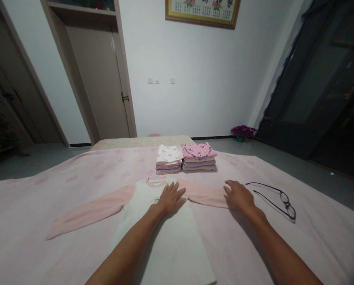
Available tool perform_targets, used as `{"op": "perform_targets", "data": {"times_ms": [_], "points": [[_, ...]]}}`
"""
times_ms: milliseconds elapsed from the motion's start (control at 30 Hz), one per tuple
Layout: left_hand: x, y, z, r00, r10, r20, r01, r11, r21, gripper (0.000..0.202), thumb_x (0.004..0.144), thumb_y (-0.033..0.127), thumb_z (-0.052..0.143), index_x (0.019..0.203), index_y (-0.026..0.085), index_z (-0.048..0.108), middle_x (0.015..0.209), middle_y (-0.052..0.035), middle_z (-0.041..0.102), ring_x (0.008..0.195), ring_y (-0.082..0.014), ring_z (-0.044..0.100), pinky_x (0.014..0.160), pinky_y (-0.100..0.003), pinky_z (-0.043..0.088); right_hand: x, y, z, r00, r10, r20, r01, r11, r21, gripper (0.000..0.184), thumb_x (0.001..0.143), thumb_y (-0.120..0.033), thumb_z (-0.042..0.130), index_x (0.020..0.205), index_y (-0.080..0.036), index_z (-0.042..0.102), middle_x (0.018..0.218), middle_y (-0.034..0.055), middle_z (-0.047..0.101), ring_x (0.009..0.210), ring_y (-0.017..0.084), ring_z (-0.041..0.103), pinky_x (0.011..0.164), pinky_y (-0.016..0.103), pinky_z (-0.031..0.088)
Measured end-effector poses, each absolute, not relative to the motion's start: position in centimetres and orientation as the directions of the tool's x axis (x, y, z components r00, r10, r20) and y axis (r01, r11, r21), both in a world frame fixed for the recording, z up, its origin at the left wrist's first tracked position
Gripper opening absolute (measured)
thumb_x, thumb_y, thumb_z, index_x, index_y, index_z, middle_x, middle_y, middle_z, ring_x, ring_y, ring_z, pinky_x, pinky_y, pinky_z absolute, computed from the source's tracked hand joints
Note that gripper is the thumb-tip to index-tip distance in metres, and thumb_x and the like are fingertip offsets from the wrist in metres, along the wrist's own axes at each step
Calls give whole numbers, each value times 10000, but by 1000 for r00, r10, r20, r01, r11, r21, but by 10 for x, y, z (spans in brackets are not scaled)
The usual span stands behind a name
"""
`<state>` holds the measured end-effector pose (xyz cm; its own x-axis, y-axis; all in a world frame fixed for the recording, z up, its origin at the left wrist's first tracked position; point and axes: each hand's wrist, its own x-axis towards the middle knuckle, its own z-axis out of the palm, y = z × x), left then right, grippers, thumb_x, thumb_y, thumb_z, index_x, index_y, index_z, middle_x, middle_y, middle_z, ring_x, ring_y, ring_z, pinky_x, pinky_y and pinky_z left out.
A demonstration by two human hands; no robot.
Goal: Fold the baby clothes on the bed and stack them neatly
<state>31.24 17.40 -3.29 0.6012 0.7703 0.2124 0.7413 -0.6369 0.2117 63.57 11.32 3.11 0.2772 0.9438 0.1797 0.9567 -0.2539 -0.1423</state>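
Observation:
A long-sleeved shirt [177, 245] with a white body and pink sleeves lies spread flat, its neckline facing away from me. My left hand [171, 199] rests on the upper chest, palm down with the fingers spread. Over at the end of the right-side sleeve [206, 194], my right hand [239, 196] is on the fabric, fingers loosely bent and apart; it covers the cuff. The left-side sleeve [90, 211] stretches out flat, untouched. My left forearm hides part of the shirt's body.
Two folded clothing stacks stand beyond the collar: one topped with white printed cloth [168, 153], the other with a pink printed garment [198, 151]. Black-framed glasses [284, 202] lie right of my right hand. A pink patterned sheet [84, 178] covers the surface.

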Motion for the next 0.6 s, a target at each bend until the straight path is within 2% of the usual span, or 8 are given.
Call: {"op": "perform_targets", "data": {"times_ms": [100, 200, 300, 433, 600], "points": [[295, 179, -30, 557, 797, 233, 770, -601, 216, 507, 1022, 450, 340, 1491, 277, 423, 1558, -58, 411, 1450, -216, 350, 1191, -419, 280, 575, 123, 35, 46, 985, 168, 981, -12, -194, 529, 969, -351, 362, 1411, -100, 508, 1439, 159, 532, 1324, 265, 484, 1082, 366, 358], [268, 189, -26, 449, 854, 263, 840, -504, 201, 520, 1038, 358, 270, 1501, 162, 403, 1546, -131, 414, 1459, -255, 329, 1204, -470, 242, 513, 133, 34, -145, 982, 120, 963, 168, -210, 562, 987, -366, 317, 1441, -78, 480, 1512, 158, 451, 1426, 275, 361, 1165, 393, 260], [241, 197, -26, 413, 876, 250, 873, -459, 166, 512, 1024, 375, 328, 1467, 152, 457, 1527, -157, 434, 1443, -311, 349, 1188, -529, 244, 461, 143, 29, -222, 971, 92, 942, 237, -235, 577, 994, -390, 307, 1477, -103, 437, 1558, 154, 377, 1461, 281, 298, 1181, 441, 224], [220, 201, -31, 427, 878, 216, 881, -458, 120, 553, 997, 472, 397, 1478, 207, 450, 1565, -138, 379, 1460, -339, 307, 1180, -547, 241, 416, 160, 13, -320, 946, 51, 915, 323, -241, 616, 1001, -465, 304, 1519, -138, 369, 1602, 137, 290, 1492, 281, 214, 1195, 463, 159], [213, 205, -32, 416, 889, 193, 893, -439, 96, 582, 991, 552, 351, 1506, 286, 400, 1591, -126, 330, 1472, -367, 265, 1142, -623, 242, 403, 172, -13, -269, 961, 59, 936, 275, -218, 708, 1002, -579, 182, 1568, -160, 257, 1646, 106, 146, 1521, 271, 71, 1209, 465, 39]]}}
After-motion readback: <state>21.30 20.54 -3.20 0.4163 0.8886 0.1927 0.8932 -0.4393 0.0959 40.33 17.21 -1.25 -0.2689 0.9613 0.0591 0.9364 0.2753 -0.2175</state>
